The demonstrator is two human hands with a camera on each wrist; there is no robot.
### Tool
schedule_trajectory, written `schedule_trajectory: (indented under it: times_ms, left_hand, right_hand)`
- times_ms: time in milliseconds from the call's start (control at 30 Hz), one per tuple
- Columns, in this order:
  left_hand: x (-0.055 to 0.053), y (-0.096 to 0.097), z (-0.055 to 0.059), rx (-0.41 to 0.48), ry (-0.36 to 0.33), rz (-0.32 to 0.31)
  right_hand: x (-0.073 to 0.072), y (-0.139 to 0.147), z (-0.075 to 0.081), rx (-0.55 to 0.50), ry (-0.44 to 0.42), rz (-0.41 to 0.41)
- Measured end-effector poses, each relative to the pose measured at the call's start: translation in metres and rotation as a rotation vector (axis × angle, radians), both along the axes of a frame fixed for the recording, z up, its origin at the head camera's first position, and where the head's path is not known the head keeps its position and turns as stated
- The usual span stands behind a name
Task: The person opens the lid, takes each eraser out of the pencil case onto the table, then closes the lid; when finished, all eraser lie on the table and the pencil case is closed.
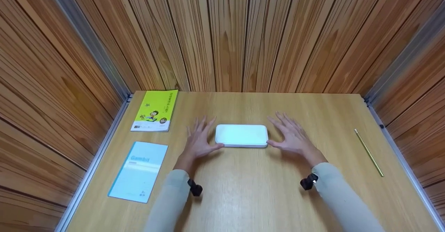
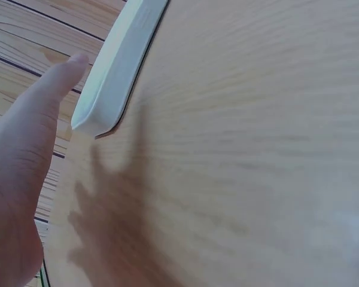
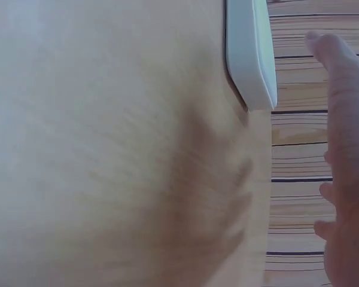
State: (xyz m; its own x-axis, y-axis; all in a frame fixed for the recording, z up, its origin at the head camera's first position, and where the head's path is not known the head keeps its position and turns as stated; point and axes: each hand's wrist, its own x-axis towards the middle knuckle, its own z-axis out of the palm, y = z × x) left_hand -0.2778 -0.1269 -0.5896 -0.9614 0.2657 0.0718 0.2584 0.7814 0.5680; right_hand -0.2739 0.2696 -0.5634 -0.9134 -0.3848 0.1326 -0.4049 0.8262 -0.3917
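Note:
A white rectangular case with rounded corners lies flat in the middle of the table, its long side facing me. My left hand is at its left end, fingers spread and straight, the thumb tip close to the near left corner. At the opposite end, my right hand is spread the same way, thumb by the near right corner. In both wrist views the thumbs stand near the case, and each hand casts a shadow on the tabletop. Whether either thumb touches the case I cannot tell.
On the left lie a yellow-green book and, nearer me, a light blue notebook marked "Gambit". A thin gold pencil-like stick lies at the right. Wood-panelled walls enclose the table's back and sides.

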Motion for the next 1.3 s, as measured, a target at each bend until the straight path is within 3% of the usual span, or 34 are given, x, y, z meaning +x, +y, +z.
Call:
schedule_trajectory:
  times_ms: [167,333,467,667,833,1033,1300]
  left_hand:
    - [-0.002,0.006,-0.007,0.111,-0.034,-0.03]
    - [-0.005,0.012,-0.018,0.177,-0.054,-0.021]
    - [-0.006,0.015,-0.024,0.224,-0.058,-0.022]
    - [-0.009,0.014,-0.028,0.277,-0.093,0.042]
    - [-0.011,0.016,-0.028,0.271,-0.122,0.051]
    - [-0.012,0.021,-0.029,0.239,-0.092,0.056]
    - [-0.008,0.026,-0.03,0.224,-0.058,0.073]
  right_hand:
    - [-0.001,-0.006,-0.005,-0.152,-0.091,0.024]
    - [-0.002,-0.016,-0.012,-0.231,-0.187,0.029]
    - [-0.002,-0.023,-0.021,-0.272,-0.193,0.04]
    - [-0.003,-0.029,-0.031,-0.33,-0.216,0.066]
    - [-0.004,-0.032,-0.034,-0.333,-0.225,0.068]
    - [-0.005,-0.032,-0.037,-0.35,-0.203,0.059]
    - [-0.004,-0.032,-0.042,-0.425,-0.265,0.036]
